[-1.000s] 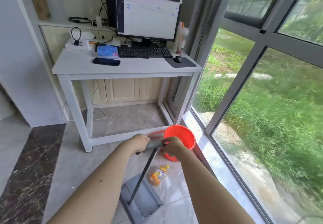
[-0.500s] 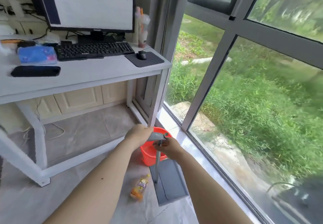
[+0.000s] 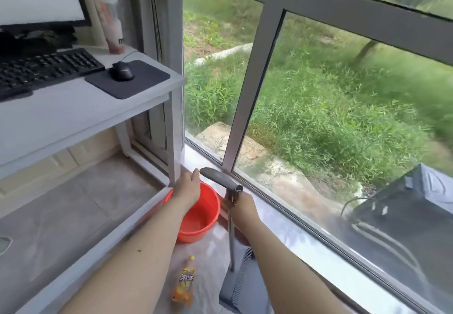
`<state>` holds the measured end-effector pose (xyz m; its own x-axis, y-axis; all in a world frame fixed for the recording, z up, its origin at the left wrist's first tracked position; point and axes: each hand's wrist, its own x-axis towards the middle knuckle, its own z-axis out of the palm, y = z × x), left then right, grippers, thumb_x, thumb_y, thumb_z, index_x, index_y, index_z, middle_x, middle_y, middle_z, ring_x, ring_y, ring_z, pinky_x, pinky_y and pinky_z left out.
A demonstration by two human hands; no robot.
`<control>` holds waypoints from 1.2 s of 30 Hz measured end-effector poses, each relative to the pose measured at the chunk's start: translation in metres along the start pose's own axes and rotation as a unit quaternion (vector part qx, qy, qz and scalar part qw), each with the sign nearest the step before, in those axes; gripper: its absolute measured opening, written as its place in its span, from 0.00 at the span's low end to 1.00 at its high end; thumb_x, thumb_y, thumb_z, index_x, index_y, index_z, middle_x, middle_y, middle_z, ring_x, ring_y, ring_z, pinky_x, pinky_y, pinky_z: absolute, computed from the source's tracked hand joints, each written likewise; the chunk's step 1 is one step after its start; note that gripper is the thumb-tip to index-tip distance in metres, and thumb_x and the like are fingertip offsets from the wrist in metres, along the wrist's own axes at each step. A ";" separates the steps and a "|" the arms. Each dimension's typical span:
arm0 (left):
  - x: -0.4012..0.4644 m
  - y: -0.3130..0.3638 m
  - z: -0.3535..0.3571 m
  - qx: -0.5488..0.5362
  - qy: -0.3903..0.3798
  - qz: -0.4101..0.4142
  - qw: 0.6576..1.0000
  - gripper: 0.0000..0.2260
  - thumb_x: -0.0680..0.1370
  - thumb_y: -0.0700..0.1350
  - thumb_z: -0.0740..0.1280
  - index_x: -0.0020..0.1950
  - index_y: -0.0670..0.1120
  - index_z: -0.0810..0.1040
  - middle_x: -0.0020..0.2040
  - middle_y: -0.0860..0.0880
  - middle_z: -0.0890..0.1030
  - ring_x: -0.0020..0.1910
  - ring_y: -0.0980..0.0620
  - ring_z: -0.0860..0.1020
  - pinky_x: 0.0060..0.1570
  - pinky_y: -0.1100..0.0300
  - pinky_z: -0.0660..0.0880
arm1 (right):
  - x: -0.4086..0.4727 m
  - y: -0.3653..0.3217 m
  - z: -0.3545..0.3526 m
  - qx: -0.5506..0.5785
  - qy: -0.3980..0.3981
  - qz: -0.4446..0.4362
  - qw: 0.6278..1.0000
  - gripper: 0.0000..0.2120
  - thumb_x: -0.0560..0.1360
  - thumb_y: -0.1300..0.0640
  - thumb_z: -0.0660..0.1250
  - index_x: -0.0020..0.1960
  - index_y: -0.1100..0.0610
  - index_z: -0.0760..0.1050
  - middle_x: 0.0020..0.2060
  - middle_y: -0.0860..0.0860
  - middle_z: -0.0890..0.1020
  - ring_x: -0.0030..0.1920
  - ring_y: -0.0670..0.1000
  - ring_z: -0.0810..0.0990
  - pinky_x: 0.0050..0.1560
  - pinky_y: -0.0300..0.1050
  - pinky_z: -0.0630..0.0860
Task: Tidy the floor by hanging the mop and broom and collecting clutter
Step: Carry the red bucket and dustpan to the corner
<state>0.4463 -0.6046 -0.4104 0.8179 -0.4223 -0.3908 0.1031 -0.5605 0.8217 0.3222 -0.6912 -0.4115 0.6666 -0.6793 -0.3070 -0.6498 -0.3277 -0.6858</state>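
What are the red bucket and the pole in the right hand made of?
The bucket looks like glossy moulded plastic: uniform bright red with a smooth sheen. The pole looks like bare metal, thin, silvery and reflective. Its grey handle seems matte plastic, though blur leaves that uncertain.

A home office: desk (image 3: 73, 115) with keyboard (image 3: 46, 68) beside garden window (image 3: 318, 93).

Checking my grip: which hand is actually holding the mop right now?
The right hand, curled round the mop pole under its grey handle. The left hand is open above the red bucket.
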 end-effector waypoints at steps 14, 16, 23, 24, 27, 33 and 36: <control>0.165 -0.076 0.058 0.033 -0.049 -0.057 0.997 0.13 0.81 0.46 0.57 0.41 0.41 0.73 0.50 0.34 0.80 0.51 0.35 0.80 0.53 0.43 0.76 | 0.147 0.040 0.079 -0.179 -0.040 0.047 0.982 0.17 0.80 0.57 0.55 0.68 0.58 0.67 0.57 0.59 0.79 0.58 0.60 0.79 0.54 0.50 0.75; 0.185 -0.096 0.064 0.039 -0.062 -0.074 0.995 0.11 0.80 0.44 0.58 0.47 0.38 0.75 0.54 0.33 0.80 0.55 0.34 0.79 0.55 0.43 0.76 | 0.168 0.048 0.092 -0.188 -0.048 0.058 0.979 0.18 0.80 0.57 0.55 0.69 0.58 0.67 0.59 0.58 0.78 0.60 0.59 0.78 0.55 0.50 0.74; 0.246 -0.181 0.089 0.109 -0.049 -0.114 0.986 0.13 0.78 0.43 0.63 0.61 0.40 0.74 0.61 0.41 0.79 0.59 0.42 0.77 0.56 0.56 0.71 | 0.229 0.090 0.149 -0.214 -0.050 0.087 0.972 0.17 0.80 0.61 0.54 0.68 0.59 0.66 0.59 0.58 0.78 0.61 0.59 0.76 0.55 0.50 0.74; 0.253 -0.193 0.092 0.110 -0.046 -0.122 0.985 0.15 0.78 0.43 0.64 0.64 0.40 0.73 0.62 0.41 0.78 0.60 0.42 0.77 0.58 0.55 0.71 | 0.234 0.095 0.159 -0.220 -0.053 0.089 0.970 0.17 0.80 0.62 0.54 0.68 0.59 0.66 0.59 0.58 0.78 0.61 0.59 0.76 0.55 0.50 0.74; 0.275 -0.234 0.103 0.122 -0.039 -0.143 0.981 0.19 0.77 0.41 0.66 0.67 0.38 0.71 0.64 0.38 0.76 0.63 0.40 0.75 0.64 0.52 0.70 | 0.254 0.110 0.193 -0.227 -0.063 0.113 0.965 0.16 0.79 0.63 0.55 0.66 0.58 0.67 0.58 0.57 0.78 0.60 0.59 0.77 0.53 0.51 0.74; 0.305 -0.299 0.114 0.153 -0.001 -0.200 0.968 0.25 0.76 0.38 0.67 0.71 0.34 0.65 0.70 0.31 0.65 0.68 0.35 0.68 0.69 0.51 0.65 | 0.283 0.128 0.253 -0.208 -0.089 0.151 0.962 0.16 0.78 0.66 0.54 0.64 0.61 0.69 0.60 0.58 0.77 0.62 0.60 0.75 0.57 0.52 0.73; 0.315 -0.331 0.124 0.164 -0.005 -0.232 0.959 0.28 0.75 0.38 0.68 0.72 0.32 0.61 0.70 0.31 0.63 0.69 0.34 0.66 0.68 0.50 0.65 | 0.290 0.136 0.281 -0.208 -0.112 0.152 0.960 0.17 0.77 0.67 0.55 0.65 0.63 0.68 0.62 0.59 0.76 0.64 0.60 0.74 0.60 0.51 0.72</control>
<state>0.5998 -0.6411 -0.8569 0.7211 -0.0796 -0.6882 0.2695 -0.8829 0.3845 0.5296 -0.7482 -0.7797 0.4543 -0.6422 -0.6175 -0.8855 -0.4015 -0.2339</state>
